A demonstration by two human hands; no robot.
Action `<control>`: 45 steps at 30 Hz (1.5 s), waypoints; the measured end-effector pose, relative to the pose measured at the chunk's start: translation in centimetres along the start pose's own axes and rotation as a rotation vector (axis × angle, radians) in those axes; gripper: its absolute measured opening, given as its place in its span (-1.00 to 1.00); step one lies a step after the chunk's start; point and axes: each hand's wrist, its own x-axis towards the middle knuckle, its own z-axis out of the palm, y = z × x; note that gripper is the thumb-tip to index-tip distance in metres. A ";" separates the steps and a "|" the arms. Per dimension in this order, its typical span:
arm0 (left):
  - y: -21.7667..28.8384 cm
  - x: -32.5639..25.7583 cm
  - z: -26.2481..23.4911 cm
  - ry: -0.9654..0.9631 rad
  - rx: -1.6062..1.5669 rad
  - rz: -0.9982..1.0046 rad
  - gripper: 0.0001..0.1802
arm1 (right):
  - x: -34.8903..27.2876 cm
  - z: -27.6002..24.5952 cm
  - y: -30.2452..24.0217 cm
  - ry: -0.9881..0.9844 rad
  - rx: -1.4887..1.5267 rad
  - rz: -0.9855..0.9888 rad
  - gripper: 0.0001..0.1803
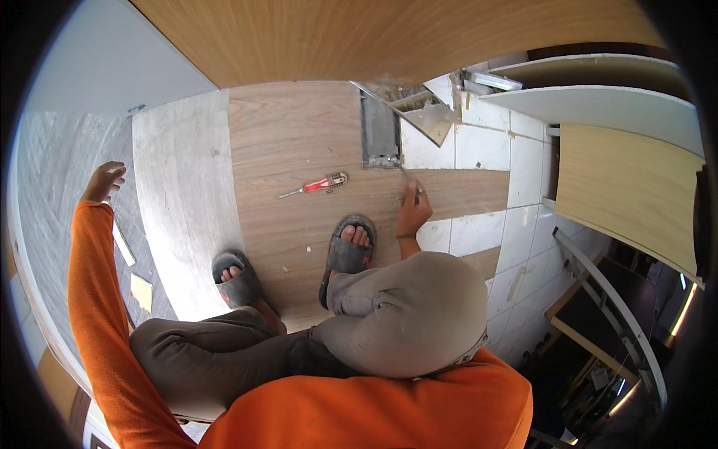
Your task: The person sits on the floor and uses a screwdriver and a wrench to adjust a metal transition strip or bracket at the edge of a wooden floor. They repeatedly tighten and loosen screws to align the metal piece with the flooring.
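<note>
My right hand (413, 209) is closed, with its fingers pinched round a thin grey shaft (404, 173). The shaft's tip points at the near end of a dark grey, narrow rectangular fitting (382, 131) on the floor; I cannot tell whether it touches. A screwdriver (318, 184) with a red and clear handle lies on the brown board (284, 135), left of that hand. At far left my left hand (105, 182) is held out with loosely bent fingers apart and nothing visible in it. My sandalled feet stand on the boards between the hands.
A large wooden panel (396, 37) spans the top. A broken mirror piece (426, 120) leans beside the dark fitting. White tiles (479, 146), pale shelving boards (628, 202) and a curved metal frame (621, 314) are at right. A yellowish scrap (141, 292) lies at left.
</note>
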 end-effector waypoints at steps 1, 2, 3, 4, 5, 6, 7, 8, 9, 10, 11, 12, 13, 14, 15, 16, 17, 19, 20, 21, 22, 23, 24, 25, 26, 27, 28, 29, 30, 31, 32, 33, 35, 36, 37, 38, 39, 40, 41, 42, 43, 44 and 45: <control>-0.2 0.2 -0.1 0.001 0.011 0.004 -0.49 | 0.7 0.7 -1.0 0.018 0.020 0.009 -0.71; -0.5 0.2 -0.2 0.003 0.022 0.008 -0.48 | 1.4 1.4 -2.1 0.036 0.041 0.017 -0.71; -0.8 0.2 -0.2 0.006 0.020 0.005 -0.48 | 2.3 1.7 -2.6 0.065 0.065 -0.012 -0.71; -1.0 0.4 -0.3 0.011 0.016 0.005 -0.48 | 3.8 1.8 -3.0 0.097 0.091 -0.045 -0.70; -1.2 0.4 -0.3 0.016 0.012 0.005 -0.48 | 5.2 1.8 -3.3 0.128 0.116 -0.077 -0.69; -1.8 0.4 -0.4 0.007 0.001 0.006 -0.49 | 6.5 1.9 -3.6 0.065 0.067 -0.086 -0.68; -2.4 0.4 -0.6 -0.003 -0.007 0.010 -0.49 | 7.8 1.8 -3.8 0.007 0.017 -0.094 -0.68; -2.9 0.4 -0.6 -0.013 -0.016 0.013 -0.50 | 8.8 1.7 -4.1 -0.054 -0.032 -0.102 -0.67; -2.6 0.2 -0.5 -0.012 -0.008 0.010 -0.51 | 9.6 1.6 -4.1 -0.119 -0.150 -0.148 -0.66; -2.3 0.0 -0.5 -0.011 -0.001 0.004 -0.52 | 10.3 1.7 -4.0 -0.192 -0.243 -0.188 -0.66; -2.0 -0.3 -0.5 -0.009 0.008 -0.003 -0.52 | 10.9 1.9 -4.0 -0.267 -0.335 -0.227 -0.66; -1.8 0.0 -0.4 -0.003 -0.002 0.005 -0.53 | 11.5 1.9 -4.0 -0.337 -0.431 -0.269 -0.65; -1.5 0.4 -0.3 0.004 -0.012 0.012 -0.54 | 12.0 2.1 -4.0 -0.324 -0.449 -0.307 -0.64; -1.3 0.6 -0.3 0.011 -0.021 0.018 -0.54 | 12.5 2.3 -3.9 -0.310 -0.467 -0.346 -0.63; -1.1 0.5 -0.2 0.012 -0.019 0.016 -0.54 | 12.9 2.7 -3.7 -0.299 -0.481 -0.382 -0.61; -0.8 0.4 -0.2 0.013 -0.017 0.015 -0.53 | 13.3 3.1 -3.5 -0.291 -0.529 -0.404 -0.61; -0.5 0.4 -0.1 0.013 -0.015 0.015 -0.52 | 13.6 3.5 -3.4 -0.281 -0.577 -0.426 -0.60; -0.7 -0.1 -0.2 0.011 0.009 0.002 -0.51 | 13.6 4.3 -3.9 -0.307 -0.633 -0.413 -0.58; -0.7 -0.3 -0.3 0.009 0.022 -0.003 -0.51 | 13.6 4.6 -4.2 -0.336 -0.646 -0.376 -0.58; -0.7 -0.4 -0.3 0.004 0.009 -0.004 -0.51 | 13.6 4.7 -4.5 -0.363 -0.664 -0.338 -0.57; -0.7 -0.5 -0.2 -0.002 -0.003 -0.004 -0.51 | 13.8 4.8 -4.2 -0.373 -0.709 -0.362 -0.57; -0.6 -0.5 -0.2 -0.007 -0.016 -0.003 -0.50 | 13.9 5.0 -3.7 -0.382 -0.755 -0.385 -0.57; -0.9 -0.3 -0.3 -0.008 -0.011 0.006 -0.50 | 14.0 5.3 -3.6 -0.394 -0.798 -0.410 -0.57; -1.2 0.0 -0.4 -0.008 -0.006 0.015 -0.50 | 14.2 5.5 -3.5 -0.407 -0.784 -0.411 -0.57; -1.5 0.2 -0.6 -0.009 -0.002 0.024 -0.50 | 14.4 5.6 -3.4 -0.419 -0.770 -0.412 -0.57; -1.6 0.2 -0.6 -0.010 0.000 0.019 -0.50 | 14.3 5.8 -3.6 -0.433 -0.756 -0.412 -0.57; -1.7 0.1 -0.6 -0.011 0.001 0.014 -0.50 | 14.1 5.9 -3.9 -0.423 -0.748 -0.401 -0.57; -1.8 0.1 -0.6 -0.012 0.002 0.009 -0.50 | 14.1 6.1 -4.2 -0.413 -0.739 -0.389 -0.56; -1.3 0.0 -0.4 -0.012 0.003 -0.001 -0.51 | 14.1 5.9 -4.5 -0.399 -0.735 -0.376 -0.55; -0.8 0.0 -0.2 -0.012 0.004 -0.012 -0.51 | 14.3 5.8 -4.1 -0.396 -0.733 -0.409 -0.56; -0.3 -0.1 0.0 -0.012 0.005 -0.022 -0.51 | 14.6 5.8 -3.7 -0.392 -0.732 -0.443 -0.57; -0.4 -0.2 -0.1 -0.008 0.009 -0.022 -0.51 | 14.7 5.9 -3.7 -0.392 -0.725 -0.478 -0.57; -0.5 -0.2 0.0 -0.003 0.018 -0.023 -0.52 | 14.3 5.8 -3.6 -0.392 -0.740 -0.437 -0.57; -0.5 -0.2 0.0 0.002 0.016 -0.026 -0.52 | 14.1 5.8 -3.6 -0.394 -0.747 -0.416 -0.57; -0.5 -0.1 0.0 0.006 0.013 -0.030 -0.52 | 13.9 5.7 -3.6 -0.387 -0.733 -0.399 -0.57; -0.5 -0.1 -0.1 0.010 0.010 -0.033 -0.52 | 13.7 5.6 -3.6 -0.380 -0.719 -0.382 -0.57; -0.7 -0.1 -0.2 0.004 0.005 -0.030 -0.52 | 13.6 5.5 -3.6 -0.374 -0.706 -0.365 -0.57; -0.9 -0.1 -0.4 -0.002 0.000 -0.027 -0.52 | 13.5 5.5 -3.6 -0.383 -0.683 -0.369 -0.57; -1.2 -0.2 -0.5 -0.008 -0.005 -0.025 -0.53 | 13.4 5.7 -3.6 -0.392 -0.660 -0.374 -0.58; -0.8 -0.1 -0.4 -0.008 -0.003 -0.027 -0.52 | 13.6 5.4 -3.5 -0.394 -0.646 -0.375 -0.58; -0.4 -0.2 -0.3 -0.008 -0.002 -0.028 -0.52 | 14.1 5.5 -3.3 -0.430 -0.701 -0.398 -0.58; -0.1 -0.3 0.0 -0.008 0.000 -0.030 -0.52 | 15.0 5.9 -3.2 -0.466 -0.756 -0.420 -0.58; 0.1 -0.4 0.0 -0.008 0.003 -0.028 -0.52 | 15.4 6.3 -3.5 -0.504 -0.804 -0.444 -0.59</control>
